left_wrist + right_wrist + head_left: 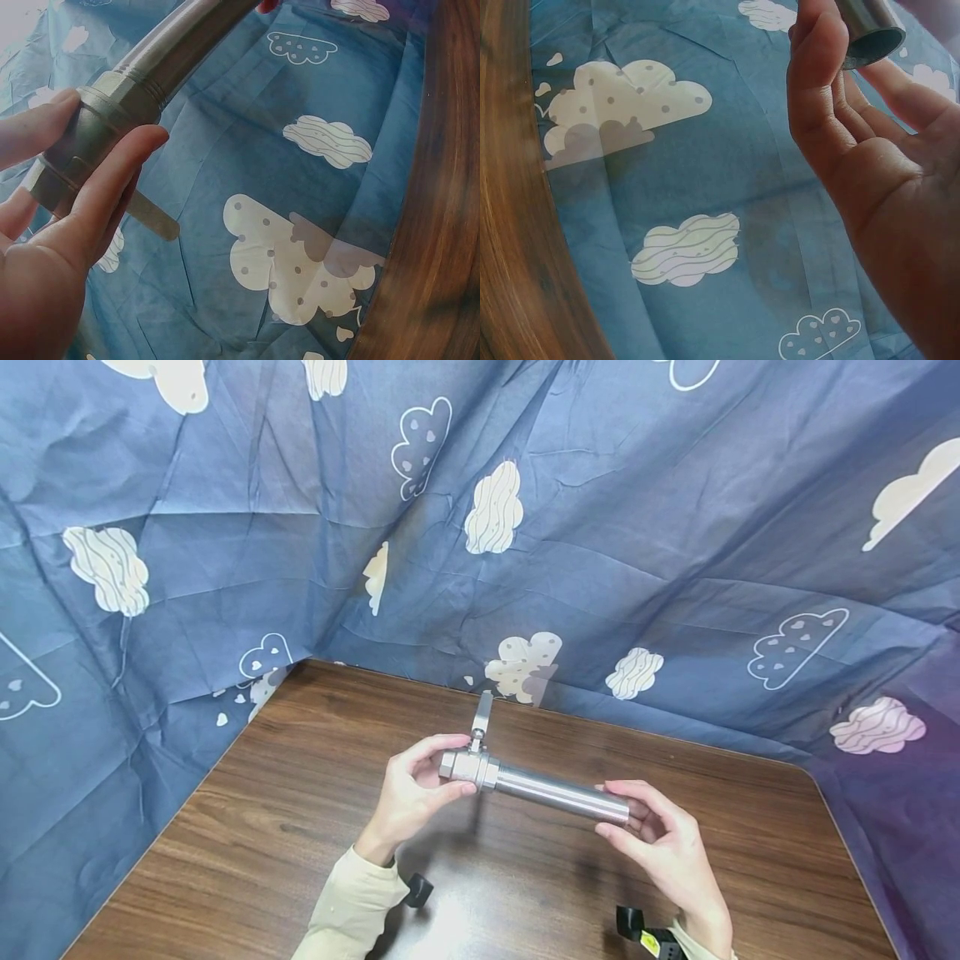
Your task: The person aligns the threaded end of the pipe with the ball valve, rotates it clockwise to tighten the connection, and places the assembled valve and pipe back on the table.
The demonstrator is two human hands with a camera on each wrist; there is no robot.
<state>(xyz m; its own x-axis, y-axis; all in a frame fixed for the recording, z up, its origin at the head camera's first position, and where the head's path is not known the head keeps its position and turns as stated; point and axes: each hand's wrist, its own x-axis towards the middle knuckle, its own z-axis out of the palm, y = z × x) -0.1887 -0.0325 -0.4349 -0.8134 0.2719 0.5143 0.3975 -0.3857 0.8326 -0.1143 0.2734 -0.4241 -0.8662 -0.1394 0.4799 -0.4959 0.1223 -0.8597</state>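
Pale sleeve (352, 902) at 7 o'clock; its left hand (407, 797) pinches the valve (467, 767), 6 o'clock, lever (482, 714) pointing to 12. Right hand (670, 843), between 4 and 5, pinches the pipe's (558, 793) free end, both parts above the table (787, 847). Pipe looks joined, thread lines (152, 84) showing; can't tell tightness or turns left. Far end bare.

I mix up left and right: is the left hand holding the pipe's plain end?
No: in the head view the left hand grips the valve, and the right hand holds the pipe by its plain end.
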